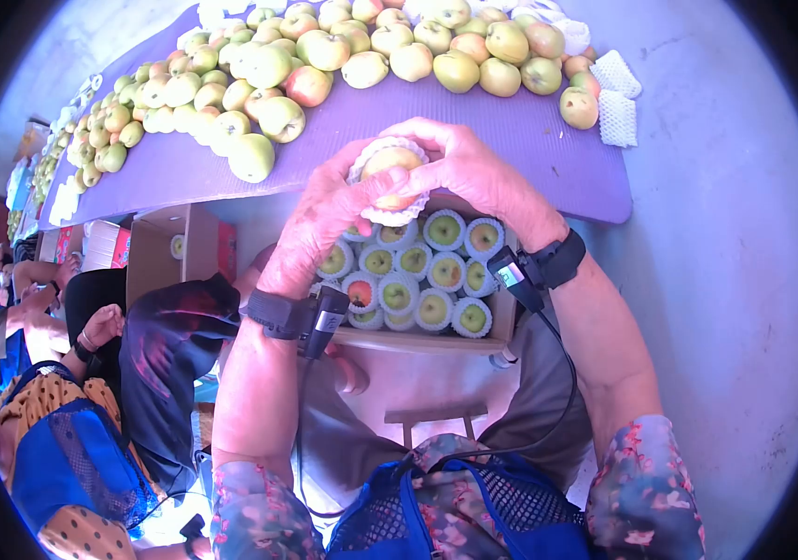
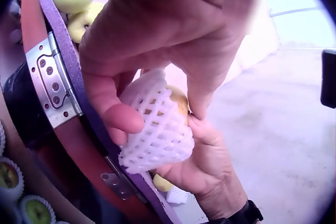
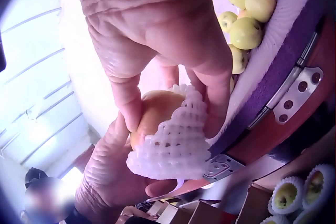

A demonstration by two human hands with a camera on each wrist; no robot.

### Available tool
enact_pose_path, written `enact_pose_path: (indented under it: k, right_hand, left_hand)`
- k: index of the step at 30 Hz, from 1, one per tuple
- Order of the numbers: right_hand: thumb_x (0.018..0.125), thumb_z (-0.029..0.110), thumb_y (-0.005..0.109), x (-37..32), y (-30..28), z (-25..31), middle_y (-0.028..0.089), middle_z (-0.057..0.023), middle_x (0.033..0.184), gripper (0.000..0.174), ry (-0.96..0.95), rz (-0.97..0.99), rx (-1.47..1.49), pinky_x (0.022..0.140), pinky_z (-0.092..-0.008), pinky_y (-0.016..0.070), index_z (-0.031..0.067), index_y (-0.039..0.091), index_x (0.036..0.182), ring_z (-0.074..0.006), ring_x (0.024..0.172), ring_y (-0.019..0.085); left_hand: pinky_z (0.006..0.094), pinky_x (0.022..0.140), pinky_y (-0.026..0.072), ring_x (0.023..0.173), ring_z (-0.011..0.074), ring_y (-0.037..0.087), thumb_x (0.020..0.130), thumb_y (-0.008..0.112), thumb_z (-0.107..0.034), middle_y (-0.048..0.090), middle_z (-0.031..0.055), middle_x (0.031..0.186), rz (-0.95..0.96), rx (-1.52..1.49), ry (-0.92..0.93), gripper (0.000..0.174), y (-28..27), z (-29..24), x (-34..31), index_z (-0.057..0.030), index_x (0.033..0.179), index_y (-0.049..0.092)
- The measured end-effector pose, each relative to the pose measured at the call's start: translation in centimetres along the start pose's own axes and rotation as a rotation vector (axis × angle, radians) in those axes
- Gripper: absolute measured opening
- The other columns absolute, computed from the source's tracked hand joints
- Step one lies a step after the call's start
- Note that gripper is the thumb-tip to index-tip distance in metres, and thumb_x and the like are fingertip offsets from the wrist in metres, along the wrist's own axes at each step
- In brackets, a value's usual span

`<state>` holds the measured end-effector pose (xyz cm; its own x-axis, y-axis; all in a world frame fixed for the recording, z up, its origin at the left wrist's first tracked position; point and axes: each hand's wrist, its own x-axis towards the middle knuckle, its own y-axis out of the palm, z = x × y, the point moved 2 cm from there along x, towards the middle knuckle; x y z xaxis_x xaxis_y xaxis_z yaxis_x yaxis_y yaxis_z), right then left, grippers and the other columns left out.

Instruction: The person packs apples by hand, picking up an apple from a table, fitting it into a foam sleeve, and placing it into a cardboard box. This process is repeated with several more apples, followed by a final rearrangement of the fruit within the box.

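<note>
In the head view a yellow-red apple [image 1: 389, 177] is held above the near edge of the purple-covered table [image 1: 511, 140]. A white foam net sleeve [image 2: 157, 134] wraps round it, leaving part of its skin bare, as the right wrist view shows. My left hand [image 1: 329, 205] grips the sleeved apple from the left, thumb across its front. From the right, my right hand [image 1: 478, 163] curls its fingers round the apple's far side, its thumb also on the front. Below both hands, a cardboard box [image 1: 455, 343] holds rows of apples in foam nets.
A long pile of bare apples [image 1: 259, 65] covers the table's far side. Loose foam nets [image 1: 617, 117] lie at its right end. Another person [image 1: 72, 448] sits at the left beside an open carton [image 1: 158, 252]. Metal hinges [image 2: 55, 85] line the table's side.
</note>
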<state>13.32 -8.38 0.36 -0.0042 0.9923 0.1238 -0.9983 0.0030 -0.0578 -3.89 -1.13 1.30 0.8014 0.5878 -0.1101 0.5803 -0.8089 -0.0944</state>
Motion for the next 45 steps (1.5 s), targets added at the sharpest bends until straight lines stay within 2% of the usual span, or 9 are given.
enact_pose_path:
  k: [3,11,21,24,30,33,38,41,45]
  right_hand:
    - [0.081,0.013,0.074,-0.4,0.3,0.8,0.063,-0.0117,0.115,0.047,-0.030,-0.147,0.107,0.086,-0.0308,0.0517,-0.0022,0.058,0.122,-0.0188,0.099,0.062]
    - [0.089,0.009,0.065,-0.8,-1.9,0.2,0.065,-0.0110,0.111,0.033,0.068,-0.137,0.252,0.076,-0.0288,0.0567,-0.0039,0.060,0.118,-0.0163,0.095,0.064]
    - [0.085,0.005,0.060,-1.1,-0.6,1.6,0.069,-0.0076,0.091,0.024,-0.067,-0.313,-0.079,0.068,-0.0251,0.0537,-0.0035,0.066,0.108,-0.0117,0.071,0.063]
    - [0.085,0.007,0.057,-1.3,-1.0,2.6,0.064,-0.0079,0.108,0.034,0.066,-0.287,-0.062,0.081,-0.0272,0.0520,-0.0001,0.062,0.118,-0.0138,0.084,0.062]
    - [0.074,0.010,0.071,-2.1,-2.0,3.0,0.046,-0.0136,0.142,0.076,-0.263,-0.142,-0.369,0.105,-0.0345,0.0415,0.0039,0.040,0.144,-0.0229,0.129,0.047]
    - [0.067,0.007,0.077,-2.6,-0.4,2.8,0.042,-0.0144,0.146,0.095,-0.244,-0.087,-0.564,0.112,-0.0375,0.0340,0.0063,0.029,0.149,-0.0257,0.137,0.040]
    - [0.063,0.008,0.085,-2.1,1.4,1.1,0.049,-0.0153,0.139,0.101,-0.244,-0.213,-0.503,0.108,-0.0369,0.0409,0.0075,0.030,0.148,-0.0252,0.129,0.049]
    - [0.063,0.009,0.086,-1.8,1.4,0.8,0.053,-0.0145,0.133,0.096,-0.276,-0.258,-0.470,0.105,-0.0360,0.0440,0.0063,0.035,0.144,-0.0243,0.124,0.052]
    - [0.063,0.011,0.087,-1.6,1.1,1.3,0.055,-0.0131,0.129,0.090,-0.299,-0.293,-0.464,0.103,-0.0353,0.0450,0.0046,0.039,0.139,-0.0231,0.121,0.054]
  left_hand:
    - [0.0222,0.060,0.0471,0.086,0.0094,0.061,0.087,0.071,-0.036,0.065,0.0046,0.104,-0.076,-0.112,0.046,0.057,-0.3,0.7,0.6,-0.0029,0.130,0.054]
    - [0.0190,0.056,0.0451,0.081,0.0073,0.060,0.083,0.074,-0.033,0.065,0.0026,0.099,-0.133,-0.156,0.076,0.058,-0.2,-0.3,0.7,-0.0032,0.129,0.054]
    - [0.0243,0.077,0.0480,0.094,0.0101,0.060,0.083,0.073,-0.028,0.064,0.0049,0.109,-0.248,-0.134,0.083,0.052,0.8,0.7,0.9,-0.0023,0.125,0.056]
    - [0.0258,0.080,0.0481,0.096,0.0109,0.060,0.085,0.072,-0.027,0.064,0.0053,0.109,-0.231,-0.219,0.052,0.049,0.5,0.6,1.0,-0.0016,0.123,0.057]
    - [0.0236,0.073,0.0473,0.089,0.0096,0.060,0.086,0.071,-0.027,0.064,0.0041,0.105,-0.131,-0.223,0.030,0.048,-0.6,0.4,0.9,-0.0009,0.123,0.057]
    - [0.0210,0.065,0.0452,0.082,0.0075,0.058,0.086,0.071,-0.030,0.064,0.0023,0.100,-0.136,-0.200,0.045,0.048,-0.4,0.7,1.1,-0.0013,0.122,0.058]
    - [0.0204,0.059,0.0461,0.072,0.0069,0.057,0.089,0.067,-0.033,0.063,0.0011,0.095,-0.079,-0.144,0.008,0.045,0.8,-0.2,0.6,-0.0023,0.121,0.058]
    - [0.0216,0.051,0.0448,0.065,0.0075,0.058,0.093,0.062,-0.035,0.067,0.0040,0.098,-0.134,-0.257,0.043,0.044,1.2,-0.2,0.8,-0.0033,0.123,0.059]
    - [0.0222,0.049,0.0457,0.062,0.0077,0.058,0.096,0.058,-0.035,0.067,0.0044,0.091,-0.290,-0.066,0.094,0.038,1.0,-1.1,0.2,-0.0019,0.115,0.064]
